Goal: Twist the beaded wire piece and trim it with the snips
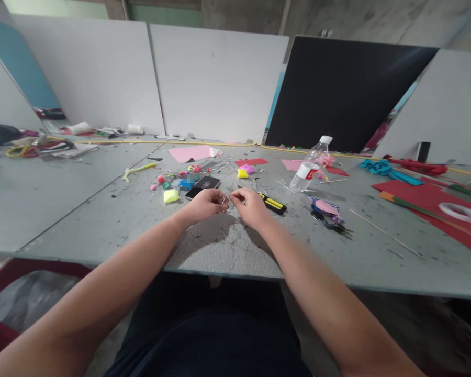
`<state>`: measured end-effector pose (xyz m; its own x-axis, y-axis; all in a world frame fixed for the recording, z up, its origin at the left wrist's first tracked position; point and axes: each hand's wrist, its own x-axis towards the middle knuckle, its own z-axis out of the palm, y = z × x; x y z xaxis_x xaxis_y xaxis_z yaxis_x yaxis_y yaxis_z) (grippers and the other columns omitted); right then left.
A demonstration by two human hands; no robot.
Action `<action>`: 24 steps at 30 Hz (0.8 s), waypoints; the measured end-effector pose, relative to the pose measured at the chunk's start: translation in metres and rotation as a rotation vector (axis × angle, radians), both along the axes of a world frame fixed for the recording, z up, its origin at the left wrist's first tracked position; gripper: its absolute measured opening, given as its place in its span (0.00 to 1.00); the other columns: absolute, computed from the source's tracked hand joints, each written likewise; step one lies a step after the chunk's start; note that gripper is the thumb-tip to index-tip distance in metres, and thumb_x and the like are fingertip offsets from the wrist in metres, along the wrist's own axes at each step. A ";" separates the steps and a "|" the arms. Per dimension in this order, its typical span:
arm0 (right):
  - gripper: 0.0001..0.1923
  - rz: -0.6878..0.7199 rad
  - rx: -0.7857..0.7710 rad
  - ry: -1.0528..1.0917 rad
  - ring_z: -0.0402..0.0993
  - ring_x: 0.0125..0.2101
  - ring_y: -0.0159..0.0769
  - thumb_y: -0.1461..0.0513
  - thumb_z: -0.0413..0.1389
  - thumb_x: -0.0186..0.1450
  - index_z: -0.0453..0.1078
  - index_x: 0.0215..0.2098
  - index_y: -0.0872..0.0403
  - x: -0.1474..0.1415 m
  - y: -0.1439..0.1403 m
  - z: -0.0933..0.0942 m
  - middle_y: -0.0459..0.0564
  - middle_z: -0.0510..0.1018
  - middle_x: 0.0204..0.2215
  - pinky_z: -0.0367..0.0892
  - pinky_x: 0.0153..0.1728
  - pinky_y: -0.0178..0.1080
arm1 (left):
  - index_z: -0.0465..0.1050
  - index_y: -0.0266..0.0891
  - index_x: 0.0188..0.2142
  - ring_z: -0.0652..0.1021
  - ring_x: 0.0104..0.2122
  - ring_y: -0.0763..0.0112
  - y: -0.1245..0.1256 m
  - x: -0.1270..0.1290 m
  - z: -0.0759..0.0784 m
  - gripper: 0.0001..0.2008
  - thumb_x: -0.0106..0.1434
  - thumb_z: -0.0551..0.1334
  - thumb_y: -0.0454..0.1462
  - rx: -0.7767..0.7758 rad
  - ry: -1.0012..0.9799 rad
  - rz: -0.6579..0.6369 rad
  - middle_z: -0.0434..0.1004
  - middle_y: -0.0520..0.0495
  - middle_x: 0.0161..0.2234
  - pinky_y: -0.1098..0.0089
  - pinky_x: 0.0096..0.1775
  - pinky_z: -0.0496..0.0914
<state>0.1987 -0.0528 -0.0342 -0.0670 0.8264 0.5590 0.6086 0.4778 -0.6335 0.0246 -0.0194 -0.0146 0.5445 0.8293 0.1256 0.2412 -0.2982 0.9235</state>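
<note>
Meeting over the table (102, 220), the left hand (206, 204) and right hand (251, 206) pinched a thin wire piece (225, 200) between nearly closed fingertips, just above the tabletop near its front edge. Right behind the hands lay a phone (203, 186), a yellow block (171, 196) and a black-and-yellow tool (272, 203), with scissors (327, 214) to the right. A bottle (310, 165) stood farther back, well apart from the 2 hands.
</note>
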 end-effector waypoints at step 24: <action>0.07 0.156 -0.238 -0.019 0.64 0.32 0.35 0.60 0.49 0.67 0.63 0.31 0.52 0.003 -0.003 0.003 0.43 0.68 0.27 0.59 0.38 0.38 | 0.74 0.35 0.30 0.74 0.23 0.75 0.001 -0.007 0.003 0.04 0.53 0.67 0.31 0.107 0.132 -0.059 0.77 0.51 0.23 0.73 0.27 0.66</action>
<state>0.2015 -0.0562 -0.0308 -0.2122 0.9132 0.3479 0.5525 0.4058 -0.7281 0.0181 -0.0180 -0.0114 0.6096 0.7810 0.1354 0.3374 -0.4103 0.8473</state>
